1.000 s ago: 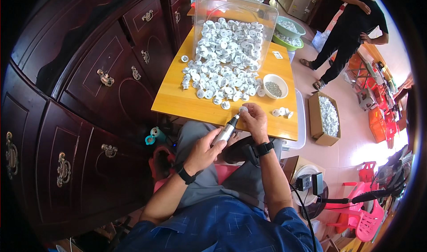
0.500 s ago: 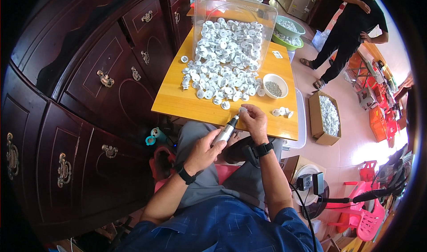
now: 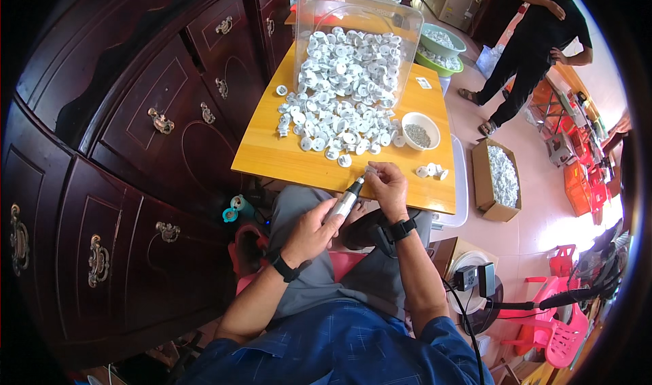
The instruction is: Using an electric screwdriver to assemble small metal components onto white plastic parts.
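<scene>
My left hand (image 3: 311, 233) is wrapped round a silver and black electric screwdriver (image 3: 347, 201), its tip pointing up and to the right. At the table's near edge my right hand (image 3: 390, 189) pinches a small whitish plastic part (image 3: 370, 170) against that tip; the fingers partly cover it. Beyond my hands a heap of white round plastic parts (image 3: 333, 123) spills from a clear plastic bin (image 3: 415, 28) tipped on its side. To the right stand a white bowl (image 3: 435, 140) of small metal pieces, perhaps screws, and a few white parts (image 3: 432, 172).
The wooden table (image 3: 272, 157) carries all this, above my knees. Dark drawers (image 3: 142, 147) line the left. On the right are a cardboard box (image 3: 483, 181) of white parts, pink plastic chairs (image 3: 564, 334) and a standing person (image 3: 526, 52). Stacked basins (image 3: 456, 42) stand at the back.
Both hands stay almost in place, with the screwdriver still at the small part. My right hand has shifted very slightly. At the back, another person's arm has moved a little.
</scene>
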`<state>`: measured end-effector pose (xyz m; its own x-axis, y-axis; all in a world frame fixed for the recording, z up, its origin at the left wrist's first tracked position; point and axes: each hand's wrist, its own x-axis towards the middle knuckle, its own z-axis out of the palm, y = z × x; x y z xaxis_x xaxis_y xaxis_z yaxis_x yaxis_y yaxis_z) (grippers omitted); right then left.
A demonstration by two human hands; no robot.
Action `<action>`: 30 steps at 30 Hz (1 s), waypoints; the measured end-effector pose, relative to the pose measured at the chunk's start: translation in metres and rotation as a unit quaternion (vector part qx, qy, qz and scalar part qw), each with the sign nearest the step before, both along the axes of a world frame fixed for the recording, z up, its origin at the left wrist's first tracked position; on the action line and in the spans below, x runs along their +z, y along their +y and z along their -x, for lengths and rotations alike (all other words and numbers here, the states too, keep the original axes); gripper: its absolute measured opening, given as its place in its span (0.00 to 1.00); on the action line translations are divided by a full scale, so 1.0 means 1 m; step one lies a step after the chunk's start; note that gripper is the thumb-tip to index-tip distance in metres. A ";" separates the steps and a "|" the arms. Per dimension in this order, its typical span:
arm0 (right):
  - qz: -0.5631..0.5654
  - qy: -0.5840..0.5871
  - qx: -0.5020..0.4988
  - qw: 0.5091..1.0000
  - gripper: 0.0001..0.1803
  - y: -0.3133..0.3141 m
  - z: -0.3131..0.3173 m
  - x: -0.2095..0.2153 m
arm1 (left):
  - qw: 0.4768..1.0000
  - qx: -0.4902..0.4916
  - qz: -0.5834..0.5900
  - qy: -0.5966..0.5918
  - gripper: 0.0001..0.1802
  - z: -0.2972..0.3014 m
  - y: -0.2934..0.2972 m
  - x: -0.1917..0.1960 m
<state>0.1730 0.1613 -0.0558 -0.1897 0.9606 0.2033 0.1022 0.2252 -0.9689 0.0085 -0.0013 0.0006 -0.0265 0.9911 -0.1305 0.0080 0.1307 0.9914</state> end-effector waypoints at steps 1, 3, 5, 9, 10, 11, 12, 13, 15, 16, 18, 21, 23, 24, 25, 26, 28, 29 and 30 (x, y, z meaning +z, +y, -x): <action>-0.029 0.001 -0.005 1.000 0.11 0.000 0.001 -0.001 | 1.000 -0.002 0.008 -0.011 0.23 0.000 0.000 0.001; -0.056 0.003 -0.006 0.998 0.11 -0.001 0.004 0.002 | 1.000 -0.002 0.007 -0.028 0.23 -0.001 0.000 0.002; -0.070 -0.016 -0.008 0.997 0.10 -0.003 0.002 0.005 | 0.999 -0.003 0.005 -0.045 0.23 0.000 0.001 0.004; -0.064 0.001 -0.005 0.998 0.11 -0.003 0.002 0.003 | 0.999 -0.008 0.019 -0.044 0.22 -0.002 0.001 0.011; -0.069 -0.008 -0.005 0.998 0.11 -0.003 0.001 0.002 | 0.999 -0.008 0.019 -0.044 0.22 -0.002 0.000 0.011; -0.075 -0.018 -0.005 0.997 0.11 -0.003 0.001 0.003 | 0.999 -0.008 0.019 -0.044 0.22 -0.001 0.000 0.011; -0.075 -0.017 -0.005 0.997 0.11 -0.003 0.002 0.003 | 0.999 -0.009 0.020 -0.040 0.22 0.000 0.000 0.010; -0.070 -0.020 -0.003 0.997 0.11 -0.004 0.001 0.003 | 0.999 -0.011 0.020 -0.036 0.22 0.000 0.000 0.009; -0.066 -0.023 -0.003 0.998 0.12 -0.003 0.000 0.003 | 0.999 -0.014 0.020 -0.032 0.22 0.000 0.000 0.009; -0.055 -0.026 -0.003 0.998 0.12 -0.002 -0.001 0.001 | 0.999 -0.016 0.021 -0.029 0.22 -0.001 0.001 0.009; -0.044 -0.030 -0.003 0.999 0.12 -0.003 -0.001 0.004 | 0.999 -0.017 0.024 -0.033 0.23 -0.001 0.001 0.011; 0.012 -0.015 -0.001 1.000 0.10 -0.007 0.001 0.015 | 0.999 -0.014 0.018 -0.038 0.23 0.000 0.002 0.008; 0.003 -0.081 -0.027 0.996 0.08 -0.008 -0.001 0.025 | 0.999 -0.015 0.007 -0.040 0.23 -0.001 0.003 0.006; 0.002 -0.082 -0.030 0.996 0.08 -0.004 -0.005 0.024 | 0.999 -0.021 0.009 -0.038 0.24 -0.001 0.003 0.006; -0.077 -0.140 -0.047 0.986 0.07 0.003 -0.013 0.021 | 0.999 -0.028 0.012 -0.037 0.24 -0.001 0.004 0.006; -0.156 -0.197 -0.061 0.966 0.05 0.008 -0.019 0.023 | 0.999 -0.031 0.010 -0.037 0.24 -0.001 0.004 0.006; -0.187 -0.270 -0.090 0.940 0.08 0.015 -0.035 0.026 | 0.999 -0.031 0.024 -0.037 0.24 0.000 0.003 0.007; -0.216 -0.340 -0.115 0.908 0.11 0.017 -0.043 0.031 | 0.998 -0.033 0.022 -0.039 0.24 0.000 0.002 0.006; -0.218 -0.342 -0.116 0.907 0.11 0.020 -0.049 0.036 | 0.999 -0.026 0.024 -0.035 0.25 0.001 0.002 0.004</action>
